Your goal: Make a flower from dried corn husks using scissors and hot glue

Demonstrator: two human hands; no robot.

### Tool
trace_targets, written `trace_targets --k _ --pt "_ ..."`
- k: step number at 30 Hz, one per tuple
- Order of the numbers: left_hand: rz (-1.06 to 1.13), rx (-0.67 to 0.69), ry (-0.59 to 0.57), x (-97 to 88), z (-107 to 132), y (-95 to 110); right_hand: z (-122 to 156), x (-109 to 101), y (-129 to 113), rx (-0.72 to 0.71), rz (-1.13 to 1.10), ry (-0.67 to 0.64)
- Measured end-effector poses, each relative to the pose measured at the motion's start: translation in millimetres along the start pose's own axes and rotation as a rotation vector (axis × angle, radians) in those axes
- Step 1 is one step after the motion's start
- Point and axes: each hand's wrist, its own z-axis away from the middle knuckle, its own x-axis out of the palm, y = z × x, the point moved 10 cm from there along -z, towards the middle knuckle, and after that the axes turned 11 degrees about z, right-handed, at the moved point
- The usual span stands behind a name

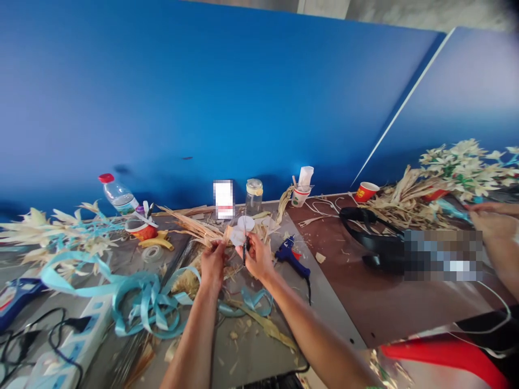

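Observation:
My left hand (213,263) is at the middle of the table, its fingers pinched on a pale dried husk strip (227,233). Close by on the right, my right hand (259,258) grips scissors with dark handles (245,249); their thin blades point away from me, near the husk strip. Just beyond the fingers is a white round piece (239,234), partly covered by the scissors. Long dried husk strips (194,224) fan out behind my left hand. To the right of my right hand lies a blue glue gun (292,256).
Tangled light-blue ribbon (141,305) and a white power strip (87,329) lie left. Along the back stand a tilted bottle (117,195), a jar (254,197) and paper cups (300,196). At right, another person's hand (492,224) is near husk flowers (462,167) and a black headset (371,237).

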Motion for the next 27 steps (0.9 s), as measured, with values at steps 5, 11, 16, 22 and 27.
trace_targets --k 5,11,16,22,27 --pt "0.122 -0.051 0.006 1.8 2.5 -4.8 3.6 8.2 -14.7 -0.083 0.259 -0.082" --pt "0.202 -0.079 -0.052 15.4 9.4 -5.1 5.1 12.8 -18.0 -0.138 0.346 -0.077" --pt "0.217 -0.100 -0.083 21.3 11.2 -6.6 4.6 12.2 -18.5 -0.162 0.353 -0.051" --pt "0.238 -0.118 -0.117 24.7 11.7 -10.4 3.9 10.4 -19.5 -0.168 0.345 -0.028" --pt "0.254 -0.114 -0.107 24.7 12.8 -8.5 4.5 11.4 -19.4 -0.180 0.340 -0.018"
